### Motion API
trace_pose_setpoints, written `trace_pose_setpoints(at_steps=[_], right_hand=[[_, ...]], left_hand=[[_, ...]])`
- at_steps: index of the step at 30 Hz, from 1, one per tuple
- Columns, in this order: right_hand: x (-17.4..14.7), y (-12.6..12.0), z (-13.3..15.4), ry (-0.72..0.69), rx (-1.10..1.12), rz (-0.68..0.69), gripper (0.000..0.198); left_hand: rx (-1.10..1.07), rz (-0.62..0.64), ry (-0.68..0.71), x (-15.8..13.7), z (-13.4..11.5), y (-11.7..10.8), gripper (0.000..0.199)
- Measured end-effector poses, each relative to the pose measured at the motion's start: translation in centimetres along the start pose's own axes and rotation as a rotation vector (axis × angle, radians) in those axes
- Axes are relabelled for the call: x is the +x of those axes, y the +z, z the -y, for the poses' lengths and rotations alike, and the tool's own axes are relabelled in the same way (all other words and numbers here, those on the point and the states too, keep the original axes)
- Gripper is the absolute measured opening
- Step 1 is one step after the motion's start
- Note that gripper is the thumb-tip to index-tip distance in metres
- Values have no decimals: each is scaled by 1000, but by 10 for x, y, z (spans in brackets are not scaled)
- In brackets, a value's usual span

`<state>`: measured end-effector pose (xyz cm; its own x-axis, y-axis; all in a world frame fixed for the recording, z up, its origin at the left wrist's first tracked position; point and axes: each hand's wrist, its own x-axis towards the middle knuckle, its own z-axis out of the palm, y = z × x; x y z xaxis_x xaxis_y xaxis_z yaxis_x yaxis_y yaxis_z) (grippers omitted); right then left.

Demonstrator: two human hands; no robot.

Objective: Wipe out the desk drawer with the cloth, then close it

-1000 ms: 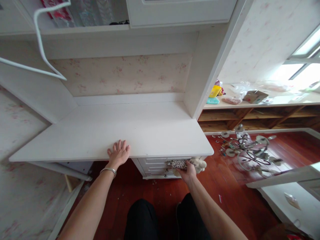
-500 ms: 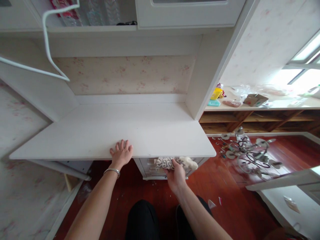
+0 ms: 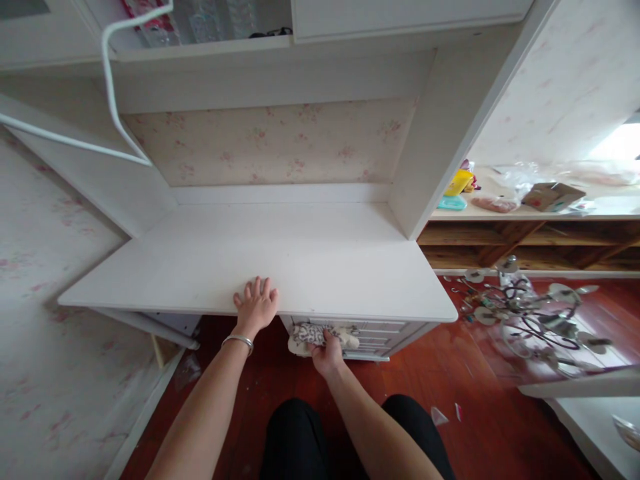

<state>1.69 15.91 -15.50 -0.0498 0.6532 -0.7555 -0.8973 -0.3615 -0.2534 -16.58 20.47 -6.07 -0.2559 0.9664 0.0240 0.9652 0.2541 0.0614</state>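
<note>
My left hand (image 3: 257,305) lies flat on the front edge of a white desk top (image 3: 320,263), fingers spread, a silver bangle on the wrist. Below that edge, my right hand (image 3: 327,352) is closed around a bunched cloth (image 3: 313,333), cream with a dark pattern. The cloth is against the front of a white drawer unit (image 3: 385,337) under the desk and hides part of it. Whether the cloth presses on the drawer front cannot be made out for certain.
A white bent rod (image 3: 107,87) hangs at upper left before an open cupboard. On the red wooden floor (image 3: 415,380) at right lies a metal chandelier (image 3: 535,310). Behind it, a low wooden shelf (image 3: 460,233) carries a cardboard box (image 3: 553,197) and plastic bags.
My right hand has moved left along the drawer front with the cloth. My left hand keeps its place on the desk, while the whole view has shifted slightly.
</note>
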Motion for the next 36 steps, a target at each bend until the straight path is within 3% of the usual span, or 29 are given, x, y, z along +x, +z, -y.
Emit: trace_pose_setpoints(at_steps=[9,13,16,20,26,31,36], right_hand=[[7,-68,131,-242,-39,-126,33],[-17,-70,171,-360,-31,-85,37],[-43,-58,180,-432,-14,-47,36],[-77,-33,161,-443,-21,15,33],[-96,4,81,-239,0,129,28],[-76,31,8,28,41,246,17],[-25,22,-26,47,83,108,16]], left_hand=[[-18,30,-21,3,1,1,60],[-14,21,-19,2,0,2,60],[-10,11,-18,2,0,3,60],[-9,-2,-8,1,0,3,59],[0,6,-10,2,0,2,60],[26,2,-9,1,-1,1,59],[41,-1,-10,-1,-2,-2,57]])
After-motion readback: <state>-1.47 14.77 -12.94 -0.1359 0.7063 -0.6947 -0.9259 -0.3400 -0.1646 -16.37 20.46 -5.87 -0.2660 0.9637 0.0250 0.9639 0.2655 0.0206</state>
